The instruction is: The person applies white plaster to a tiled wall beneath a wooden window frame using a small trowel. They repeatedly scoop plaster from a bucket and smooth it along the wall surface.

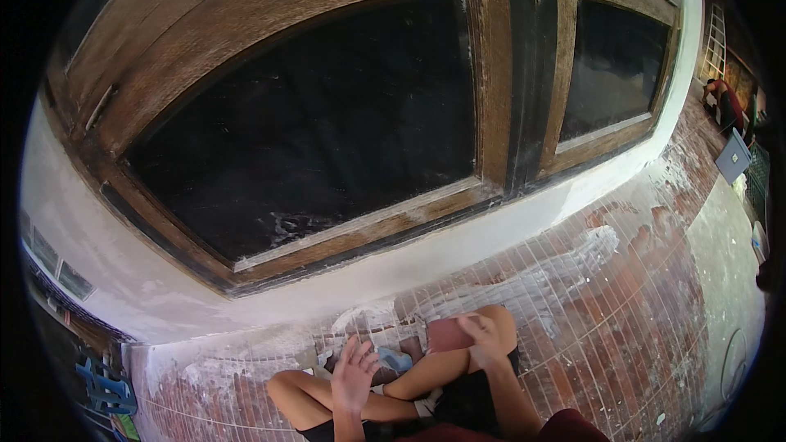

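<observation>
I sit cross-legged on red tiles smeared with white residue. My left hand [355,368] is raised over my lap, palm up with fingers apart and slightly curled, holding nothing. My right hand [483,338] is above my right knee, holding a flat reddish-brown square sheet [444,336] that looks like abrasive paper. A light blue item [395,360], too small to make out, lies between my legs, partly hidden. In front of me are a white wall base [409,254] and a weathered wooden window frame [493,74] with dark, dusty panes [303,115].
Blue plastic chairs [106,385] stand at the lower left. At the far right a person in a red top [725,106] bends down near a white ladder [715,41]. A grey panel [731,155] and a pale concrete strip [720,278] are along that side.
</observation>
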The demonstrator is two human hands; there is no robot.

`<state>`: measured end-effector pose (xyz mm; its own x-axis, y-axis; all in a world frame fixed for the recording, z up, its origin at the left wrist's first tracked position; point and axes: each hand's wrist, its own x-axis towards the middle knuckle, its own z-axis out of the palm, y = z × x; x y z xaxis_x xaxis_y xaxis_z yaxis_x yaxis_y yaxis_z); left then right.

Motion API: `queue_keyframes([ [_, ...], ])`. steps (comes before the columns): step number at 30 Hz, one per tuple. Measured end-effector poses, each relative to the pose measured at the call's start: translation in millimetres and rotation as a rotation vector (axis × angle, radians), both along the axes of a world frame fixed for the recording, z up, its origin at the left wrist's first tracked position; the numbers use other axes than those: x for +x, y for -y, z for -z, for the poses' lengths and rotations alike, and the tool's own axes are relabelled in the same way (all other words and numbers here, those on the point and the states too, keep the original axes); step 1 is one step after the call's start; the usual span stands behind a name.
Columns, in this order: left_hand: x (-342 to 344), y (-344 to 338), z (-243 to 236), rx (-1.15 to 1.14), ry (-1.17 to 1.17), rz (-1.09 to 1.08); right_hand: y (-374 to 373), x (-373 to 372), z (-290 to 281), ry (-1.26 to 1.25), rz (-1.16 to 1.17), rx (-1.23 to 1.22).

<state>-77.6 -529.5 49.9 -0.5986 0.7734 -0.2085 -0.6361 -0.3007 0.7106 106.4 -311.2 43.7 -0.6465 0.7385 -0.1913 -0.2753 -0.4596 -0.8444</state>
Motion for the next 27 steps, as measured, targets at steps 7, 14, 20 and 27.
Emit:
queue_keyframes([
  [7,-1.6,-26.5,-35.5,0.084,-0.123,0.343,60.6,-63.5,-29.8,0.080,-0.266,0.298],
  [14,18.9,-10.7,-2.1,-0.185,0.124,0.117,80.7,-79.8,10.0,0.560,-0.284,0.953],
  [20,13.5,7.8,-1.1,-0.086,0.120,-0.012,104.2,-95.3,16.9,0.728,-0.313,1.122],
  [27,-6.1,42.8,-2.6,-0.005,0.031,-0.179,126.6,-98.9,11.8,0.534,-0.383,1.164],
])
